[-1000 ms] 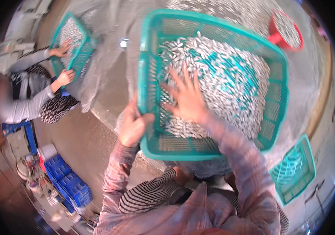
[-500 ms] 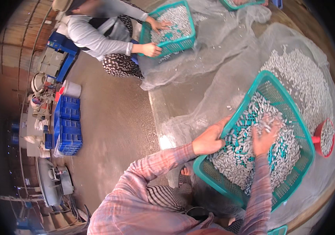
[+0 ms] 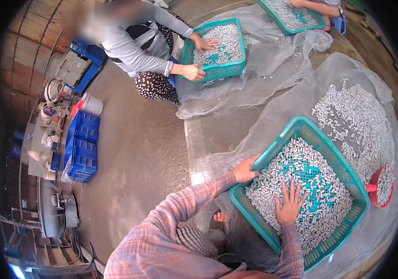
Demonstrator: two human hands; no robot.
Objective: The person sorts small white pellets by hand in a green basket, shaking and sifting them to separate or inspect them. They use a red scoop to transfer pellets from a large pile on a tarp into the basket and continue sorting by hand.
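Observation:
A green plastic basket (image 3: 322,145) with perforated walls sits in front of me, tilted to the right. Many small whitish, capsule-shaped pieces (image 3: 266,193) cover much of its slotted bottom, and bare green grid shows mid-basket. My left hand (image 3: 246,170) grips the basket's left rim; its fingertips are partly hidden there. With fingers spread, my right hand (image 3: 290,204) lies palm down on the pieces inside and holds none that I can see.
Beyond the basket, loose pieces (image 3: 368,123) lie on a translucent net sheet (image 3: 296,93). A red scoop (image 3: 374,188) full of pieces stands at right. Co-workers handle similar baskets (image 3: 222,70) farther off. Blue crates (image 3: 85,153) stand on the floor at left.
My right hand has moved left and nearer to me across the pieces, its fingers now spread. The pieces lie differently, with bare grid beyond the hand. My left hand stays on the rim.

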